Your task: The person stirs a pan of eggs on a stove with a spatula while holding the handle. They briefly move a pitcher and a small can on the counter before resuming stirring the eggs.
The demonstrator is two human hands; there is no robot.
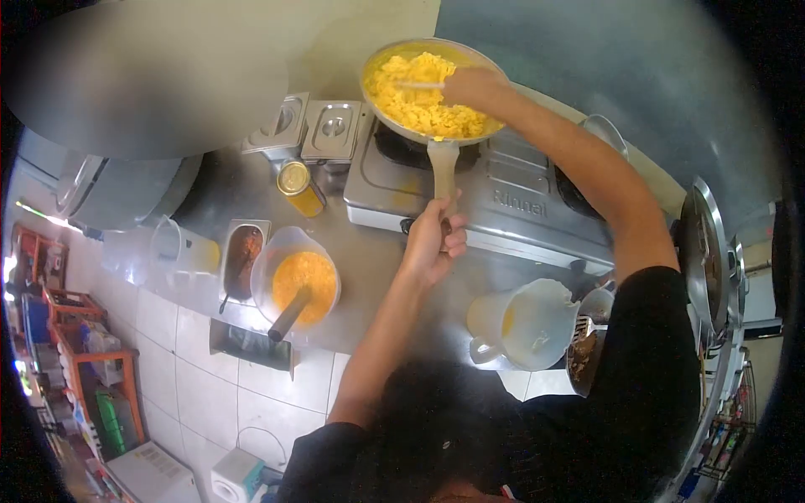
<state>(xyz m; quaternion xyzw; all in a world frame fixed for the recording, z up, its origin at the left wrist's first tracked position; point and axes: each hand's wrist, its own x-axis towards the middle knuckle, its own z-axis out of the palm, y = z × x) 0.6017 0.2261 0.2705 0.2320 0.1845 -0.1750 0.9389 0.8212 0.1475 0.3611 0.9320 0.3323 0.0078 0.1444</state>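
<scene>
A frying pan (433, 137) full of yellow scrambled egg (459, 122) is over the left burner of the gas stove (369, 189). My left hand (433, 241) is closed around the end of the pan's pale handle (444, 172). Over the egg, my right hand (475, 89) is closed on a pale, slim utensil (419, 85). That utensil points left across the egg; its motion-blurred shape does not show which kind it is. Bits of egg stick to the pan's inner wall.
Left of the stove are lidded steel containers (333, 130), a yellow can (300, 189), a tray of red sauce (244, 256) and a jug of orange liquid (317, 274) with a dark-handled tool. A plastic jug (537, 327) stands near my body. Pan lids (703, 251) hang right.
</scene>
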